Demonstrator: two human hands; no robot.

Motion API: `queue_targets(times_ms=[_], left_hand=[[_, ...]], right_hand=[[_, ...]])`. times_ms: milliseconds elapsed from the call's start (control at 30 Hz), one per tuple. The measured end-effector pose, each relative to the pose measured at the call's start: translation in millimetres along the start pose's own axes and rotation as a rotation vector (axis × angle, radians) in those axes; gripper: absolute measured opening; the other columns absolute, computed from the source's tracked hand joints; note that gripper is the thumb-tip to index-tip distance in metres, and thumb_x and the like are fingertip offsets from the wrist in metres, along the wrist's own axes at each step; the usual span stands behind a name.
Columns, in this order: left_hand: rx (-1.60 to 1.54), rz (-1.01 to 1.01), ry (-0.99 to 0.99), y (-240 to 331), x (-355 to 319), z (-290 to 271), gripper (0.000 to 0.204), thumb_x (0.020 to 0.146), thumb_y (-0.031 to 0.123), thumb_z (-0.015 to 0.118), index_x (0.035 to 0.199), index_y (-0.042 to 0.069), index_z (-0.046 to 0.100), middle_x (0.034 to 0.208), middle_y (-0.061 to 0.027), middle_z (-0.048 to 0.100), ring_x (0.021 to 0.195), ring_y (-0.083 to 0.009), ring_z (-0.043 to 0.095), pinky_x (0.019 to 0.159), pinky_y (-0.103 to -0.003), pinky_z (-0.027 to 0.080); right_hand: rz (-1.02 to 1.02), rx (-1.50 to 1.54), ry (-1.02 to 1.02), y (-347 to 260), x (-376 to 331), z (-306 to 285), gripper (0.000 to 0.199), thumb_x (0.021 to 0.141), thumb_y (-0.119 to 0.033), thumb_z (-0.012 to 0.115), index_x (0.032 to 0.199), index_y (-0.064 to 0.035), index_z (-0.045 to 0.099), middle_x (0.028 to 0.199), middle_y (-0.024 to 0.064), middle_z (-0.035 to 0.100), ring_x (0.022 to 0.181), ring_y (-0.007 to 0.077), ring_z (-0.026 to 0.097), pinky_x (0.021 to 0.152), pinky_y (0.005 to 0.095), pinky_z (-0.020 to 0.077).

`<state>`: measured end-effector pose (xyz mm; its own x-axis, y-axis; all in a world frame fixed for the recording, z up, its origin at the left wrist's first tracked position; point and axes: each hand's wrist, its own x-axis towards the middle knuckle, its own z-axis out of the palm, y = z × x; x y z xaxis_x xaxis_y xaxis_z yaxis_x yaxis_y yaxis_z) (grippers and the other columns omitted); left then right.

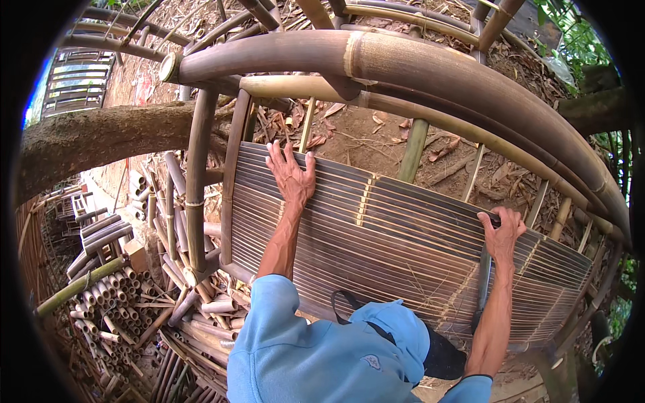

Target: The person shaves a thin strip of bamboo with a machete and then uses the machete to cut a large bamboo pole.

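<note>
A panel of narrow dark bamboo slats (423, 215), with pale gaps and lashing between them, fills the seat of a bamboo frame. My left hand (292, 178) lies flat near its far left edge, fingers apart. Farther right, my right hand (504, 234) is closed at the panel's far edge, thumb and fingers around the outermost dark slat. Beside my right forearm is a narrow grey-blue strip, like a blade (485, 272), with a dark lower end; whether it is held cannot be told.
A thick bamboo rail (416, 57) curves beyond the panel, above pale crosspieces. On the left, a tree trunk (114, 138) crosses the scene above stacked cut bamboo tubes (111, 299) and loose poles. Dry leaves cover the soil behind the panel.
</note>
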<state>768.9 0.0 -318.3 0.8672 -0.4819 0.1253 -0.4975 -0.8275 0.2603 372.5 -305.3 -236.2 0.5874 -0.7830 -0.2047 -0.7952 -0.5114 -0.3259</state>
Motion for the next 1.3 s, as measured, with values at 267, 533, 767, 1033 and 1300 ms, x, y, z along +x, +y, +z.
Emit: queue_targets(times_ms=[267,533,767,1033,1300], left_hand=[[0.002,0.008,0.019,-1.8,1.1,-2.3,0.056,0.099,0.039,0.056,0.141,0.002,0.049,0.155,-0.0263,0.034,0.149,-0.0443,0.022,0.123,-0.057,0.012],[0.053,0.063,0.036,-13.7,0.8,11.6,0.047,0.099,0.040,0.058,0.133,0.007,0.059,0.153,-0.0190,0.041,0.148,-0.0383,0.030,0.121,-0.060,0.016],[0.000,0.151,0.067,-14.2,3.6,6.1,0.034,0.101,0.033,0.056,0.116,0.003,0.059,0.135,-0.0189,0.050,0.137,-0.0378,0.038,0.111,-0.056,0.024],[0.000,0.124,0.042,-6.5,4.5,7.4,0.040,0.102,0.036,0.052,0.121,0.001,0.057,0.142,-0.0197,0.046,0.140,-0.0394,0.037,0.114,-0.058,0.020],[0.005,0.054,-0.033,-9.3,-3.7,8.3,0.043,0.104,0.038,0.048,0.124,0.000,0.055,0.144,-0.0216,0.044,0.146,-0.0407,0.028,0.118,-0.061,0.015]], right_hand=[[-0.024,0.019,0.147,-1.9,-1.7,5.4,0.042,0.090,-0.047,0.073,0.109,-0.0097,0.071,0.114,0.0085,0.061,0.116,0.0290,0.052,0.106,0.0488,0.0297],[0.243,0.187,0.097,79.5,-4.2,-10.7,0.033,0.093,-0.041,0.068,0.108,-0.0118,0.074,0.121,0.0092,0.069,0.123,0.0280,0.056,0.109,0.0469,0.0312],[0.261,0.072,0.008,81.9,1.3,-6.5,0.040,0.095,-0.047,0.064,0.098,-0.0084,0.073,0.107,0.0082,0.067,0.112,0.0277,0.053,0.102,0.0462,0.0240],[0.243,0.056,0.106,94.0,-11.2,9.2,0.037,0.099,-0.046,0.061,0.099,-0.0089,0.068,0.106,0.0046,0.063,0.112,0.0249,0.049,0.102,0.0456,0.0213],[0.259,0.091,0.021,93.7,-8.4,14.9,0.040,0.101,-0.049,0.058,0.099,-0.0096,0.066,0.105,0.0030,0.061,0.111,0.0243,0.047,0.103,0.0459,0.0206]])
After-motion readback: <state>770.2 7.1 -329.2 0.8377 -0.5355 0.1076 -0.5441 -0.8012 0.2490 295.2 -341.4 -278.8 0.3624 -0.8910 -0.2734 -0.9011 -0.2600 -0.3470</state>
